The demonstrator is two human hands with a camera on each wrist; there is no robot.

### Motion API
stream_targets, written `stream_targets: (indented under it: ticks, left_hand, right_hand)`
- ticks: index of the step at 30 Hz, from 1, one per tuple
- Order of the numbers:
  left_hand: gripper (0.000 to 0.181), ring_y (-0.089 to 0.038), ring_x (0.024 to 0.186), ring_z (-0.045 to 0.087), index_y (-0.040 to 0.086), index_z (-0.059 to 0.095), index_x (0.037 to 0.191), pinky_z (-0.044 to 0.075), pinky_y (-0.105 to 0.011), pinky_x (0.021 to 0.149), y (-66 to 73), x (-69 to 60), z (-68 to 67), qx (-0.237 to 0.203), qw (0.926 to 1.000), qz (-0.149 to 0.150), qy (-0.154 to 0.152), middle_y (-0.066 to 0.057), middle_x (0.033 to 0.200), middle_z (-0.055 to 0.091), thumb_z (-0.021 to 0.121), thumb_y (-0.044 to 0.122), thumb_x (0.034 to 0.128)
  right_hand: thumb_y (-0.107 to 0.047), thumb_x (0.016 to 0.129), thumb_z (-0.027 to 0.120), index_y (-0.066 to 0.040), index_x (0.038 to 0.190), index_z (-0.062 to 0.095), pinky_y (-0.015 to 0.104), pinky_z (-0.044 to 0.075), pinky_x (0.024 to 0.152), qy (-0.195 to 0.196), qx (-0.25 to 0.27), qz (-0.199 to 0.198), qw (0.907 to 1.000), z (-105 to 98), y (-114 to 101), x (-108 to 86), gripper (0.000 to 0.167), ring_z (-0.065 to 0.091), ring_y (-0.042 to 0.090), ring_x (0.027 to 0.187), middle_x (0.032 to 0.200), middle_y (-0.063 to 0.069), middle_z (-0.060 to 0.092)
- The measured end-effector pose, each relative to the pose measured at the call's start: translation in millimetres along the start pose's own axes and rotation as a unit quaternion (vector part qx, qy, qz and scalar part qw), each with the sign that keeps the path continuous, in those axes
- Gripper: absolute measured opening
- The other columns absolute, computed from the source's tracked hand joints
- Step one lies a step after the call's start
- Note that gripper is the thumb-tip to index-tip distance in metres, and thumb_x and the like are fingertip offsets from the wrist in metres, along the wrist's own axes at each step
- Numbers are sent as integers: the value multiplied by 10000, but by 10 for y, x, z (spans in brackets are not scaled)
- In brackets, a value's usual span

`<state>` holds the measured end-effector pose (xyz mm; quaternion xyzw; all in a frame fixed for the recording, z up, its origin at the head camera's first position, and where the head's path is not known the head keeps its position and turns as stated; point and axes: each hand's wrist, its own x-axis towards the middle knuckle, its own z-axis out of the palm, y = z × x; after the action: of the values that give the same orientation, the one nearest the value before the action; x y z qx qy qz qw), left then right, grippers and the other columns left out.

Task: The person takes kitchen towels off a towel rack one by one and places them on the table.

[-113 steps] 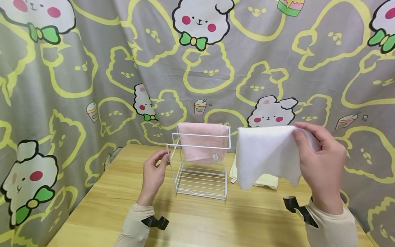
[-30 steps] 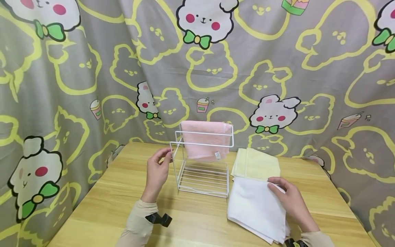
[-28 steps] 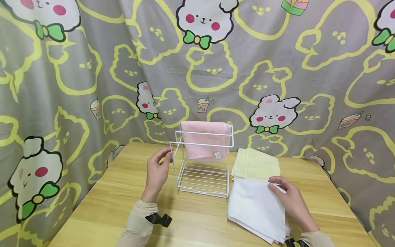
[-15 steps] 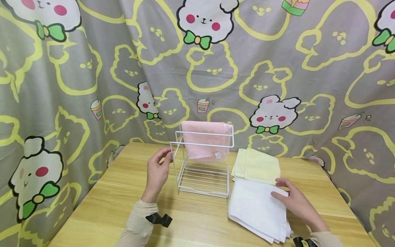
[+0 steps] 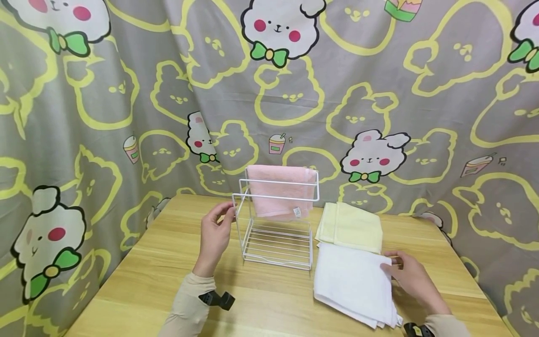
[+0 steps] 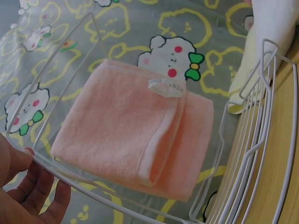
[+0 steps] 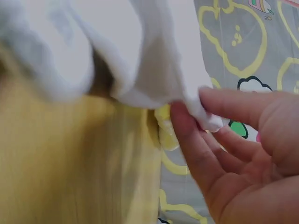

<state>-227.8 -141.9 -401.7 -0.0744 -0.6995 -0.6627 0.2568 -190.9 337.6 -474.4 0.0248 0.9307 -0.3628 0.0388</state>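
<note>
My left hand (image 5: 215, 234) grips the left upright of a white wire rack (image 5: 275, 263); the left wrist view shows thumb and fingertips around the wire. Over the rack's rear bar hangs a folded pink towel (image 5: 280, 189) with a small label (image 6: 166, 87). To the right of the rack lies a folded white towel (image 5: 353, 283), partly over the front of a folded pale yellow towel (image 5: 353, 225). My right hand (image 5: 414, 278) pinches the white towel near its back right corner. In the right wrist view that edge sits between thumb and fingers.
Everything stands on a wooden table (image 5: 139, 290). A grey curtain (image 5: 227, 103) with cartoon rabbits hangs right behind it. Two lower front bars of the rack bear no towel.
The white towel, earlier held up in the air, has come down onto the table. My right hand loosened, slid right along it and took its edge again. My left hand stayed on the rack.
</note>
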Motion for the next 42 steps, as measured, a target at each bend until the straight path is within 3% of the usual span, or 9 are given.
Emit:
stream_targets:
  ticks: [5, 11, 17, 22, 26, 28, 33, 37, 42]
  left_hand:
    - [160, -120, 910, 653, -91, 705, 1112, 621, -201, 775, 17, -8, -13, -57, 10000, 37, 28, -324, 1123, 660, 637, -26, 983]
    - [165, -120, 939, 659, -87, 705, 1119, 620, -203, 790, -7, 1, -12, -17, 10000, 47, 6, -307, 1136, 675, 639, -16, 986]
    - [166, -171, 943, 660, -76, 712, 1116, 620, -209, 783, -8, -6, 11, 12, 10000, -31, -16, -242, 1114, 699, 653, 3, 983]
    - [173, -188, 955, 663, -68, 714, 1123, 619, -207, 788, -12, -2, 5, 43, 10000, -9, -34, -236, 1119, 702, 652, 20, 989]
    - [173, -139, 943, 660, -69, 713, 1127, 617, -203, 784, -14, 6, -4, 44, 10000, 54, -60, -242, 1122, 701, 646, 14, 991]
    - [171, -109, 932, 658, -72, 712, 1125, 618, -203, 783, -12, 12, -4, 27, 9999, 106, -60, -241, 1121, 702, 644, 8, 990]
    - [165, -91, 916, 659, -79, 711, 1119, 622, -207, 780, -10, 17, -1, 0, 9998, 175, -62, -234, 1111, 706, 642, -9, 986]
    - [167, -127, 928, 662, -80, 710, 1122, 626, -217, 784, -5, 10, -4, -11, 9999, 119, -38, -231, 1118, 705, 642, -13, 985]
    - [171, -169, 944, 662, -79, 710, 1125, 626, -218, 787, -1, 4, -7, -23, 10000, 37, -7, -187, 1111, 711, 647, -6, 984]
  right_hand:
    - [-245, 1033, 613, 35, 1328, 579, 390, 590, 825, 503, 6, 12, 9987, 1, -49, 3, 408, 633, 408, 1131, 1266, 270, 643]
    - [-330, 1049, 579, 18, 1316, 607, 197, 535, 736, 875, 40, -42, 9961, -78, -178, -64, 439, 617, 455, 1195, 1304, 272, 645]
    - [-400, 1044, 582, -11, 1312, 629, 149, 495, 719, 1104, 13, -309, 9934, -109, -302, -104, 475, 626, 453, 1181, 1294, 250, 663]
    - [-355, 1039, 608, -26, 1333, 623, 60, 473, 724, 1427, 96, -776, 9867, -100, -488, -60, 441, 690, 287, 1077, 1243, 200, 703]
    - [-298, 1044, 610, -29, 1352, 608, 26, 465, 761, 1533, 118, -1329, 9791, -160, -691, -7, 409, 617, -45, 1001, 1244, 182, 703]
    - [-280, 1047, 607, -32, 1356, 603, 18, 461, 780, 1508, 170, -1566, 9759, -216, -810, 28, 396, 656, 20, 1026, 1260, 189, 692]
    - [-315, 1052, 592, -50, 1368, 592, 217, 580, 883, 1332, 180, -1721, 9759, -360, -1152, 121, 413, 653, 398, 1147, 1291, 200, 668]
    - [-350, 1049, 590, -63, 1382, 588, 528, 558, 975, 1218, 219, -1822, 9754, -405, -1414, 190, 439, 646, 377, 1164, 1297, 180, 665]
    - [-339, 1039, 614, -96, 1356, 616, 479, 558, 999, 1257, 346, -2040, 9703, -389, -1688, 273, 400, 659, 302, 1151, 1280, 123, 682]
